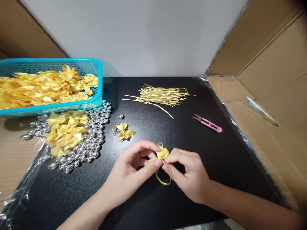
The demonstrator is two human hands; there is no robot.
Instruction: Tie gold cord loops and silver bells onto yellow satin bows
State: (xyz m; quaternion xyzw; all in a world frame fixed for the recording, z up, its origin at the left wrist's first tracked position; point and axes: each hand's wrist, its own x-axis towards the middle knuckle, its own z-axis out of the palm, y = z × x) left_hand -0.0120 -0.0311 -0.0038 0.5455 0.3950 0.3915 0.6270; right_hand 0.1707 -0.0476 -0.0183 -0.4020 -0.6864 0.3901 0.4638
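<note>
Between my two hands, over the black table, is a yellow ribbon bow with a looped gold cord hanging below it. My left hand pinches the cord and the bow's left side between thumb and fingers. From the other side, my right hand grips the bow's lower right edge with thumb and forefinger. A small cord loop stands up above the bow. Fingertips hide part of where cord and ribbon meet. Just beyond my left hand lie yellow bows with a gold cord ring and a silver bell.
A blue basket of yellow bows stands at the back left. Before it lie loose yellow bows among many silver bells. Gold cords are heaped at the back; pink thread snips lie right. Cardboard walls flank the table.
</note>
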